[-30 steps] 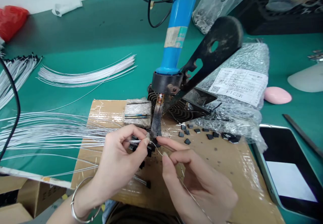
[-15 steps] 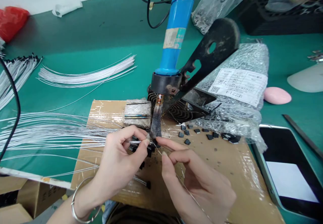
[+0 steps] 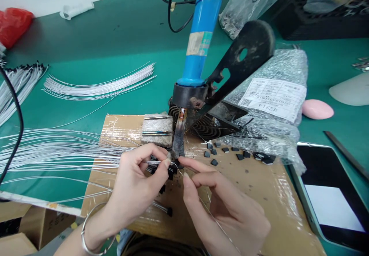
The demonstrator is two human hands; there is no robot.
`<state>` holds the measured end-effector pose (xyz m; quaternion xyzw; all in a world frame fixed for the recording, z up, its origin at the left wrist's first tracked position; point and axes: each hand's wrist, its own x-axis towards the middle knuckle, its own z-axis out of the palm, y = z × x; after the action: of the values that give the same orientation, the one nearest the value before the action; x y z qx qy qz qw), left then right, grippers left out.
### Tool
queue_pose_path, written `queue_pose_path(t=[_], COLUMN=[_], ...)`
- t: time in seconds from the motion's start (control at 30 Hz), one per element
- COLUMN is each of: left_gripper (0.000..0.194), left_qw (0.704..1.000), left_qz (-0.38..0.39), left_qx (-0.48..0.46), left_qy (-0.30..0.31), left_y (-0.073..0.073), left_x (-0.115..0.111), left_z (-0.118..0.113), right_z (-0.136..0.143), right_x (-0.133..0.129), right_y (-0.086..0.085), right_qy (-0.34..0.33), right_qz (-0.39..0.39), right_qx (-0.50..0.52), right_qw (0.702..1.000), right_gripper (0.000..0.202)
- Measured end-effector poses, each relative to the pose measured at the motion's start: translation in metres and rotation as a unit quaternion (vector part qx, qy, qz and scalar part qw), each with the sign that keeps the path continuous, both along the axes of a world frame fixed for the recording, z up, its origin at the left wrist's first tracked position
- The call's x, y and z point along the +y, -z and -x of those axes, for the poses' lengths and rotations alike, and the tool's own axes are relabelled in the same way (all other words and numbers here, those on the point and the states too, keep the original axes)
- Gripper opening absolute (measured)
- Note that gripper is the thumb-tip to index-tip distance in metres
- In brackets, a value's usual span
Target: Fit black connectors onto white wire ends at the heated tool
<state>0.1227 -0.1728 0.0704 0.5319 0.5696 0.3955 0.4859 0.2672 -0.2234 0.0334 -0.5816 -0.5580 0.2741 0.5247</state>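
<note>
My left hand (image 3: 138,190) is closed in a pinch around the end of a thin white wire, just below the iron's tip. My right hand (image 3: 227,206) pinches a strand of solder wire (image 3: 219,228) between thumb and fingers, its end reaching up to the tip. The right index fingertip reaches close to the tip and the wire end. A blue-handled soldering iron (image 3: 198,60) stands tip-down in a black stand (image 3: 242,56), its darkened tip (image 3: 178,144) at the fingers. The exact contact point is too small to make out.
White wires (image 3: 66,152) trail leftward, and another bundle (image 3: 100,83) lies behind. Small black square pieces (image 3: 214,163) are scattered on the cardboard (image 3: 259,202). A wrapped package (image 3: 271,98), pink egg-shaped object (image 3: 318,109) and phone (image 3: 331,194) sit at the right.
My right thumb has shifted slightly up and left, bringing the solder wire a little closer to the tip. My left hand is nearly still.
</note>
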Motion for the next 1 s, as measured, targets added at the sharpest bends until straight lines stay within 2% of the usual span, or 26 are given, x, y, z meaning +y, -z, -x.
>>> queue_pose_path(t=[1.0], left_gripper=[0.016], left_qw=[1.0], left_qz=[-0.001], left_qx=[0.004], left_qy=[-0.001], left_y=[0.0016], left_x=[-0.0007], left_z=[0.0007], right_z=[-0.0004], right_x=[0.0004], right_y=[0.0006], right_qy=[-0.006], right_qz=[-0.011], right_qx=[-0.013], right_qw=[1.0], right_gripper=[0.02])
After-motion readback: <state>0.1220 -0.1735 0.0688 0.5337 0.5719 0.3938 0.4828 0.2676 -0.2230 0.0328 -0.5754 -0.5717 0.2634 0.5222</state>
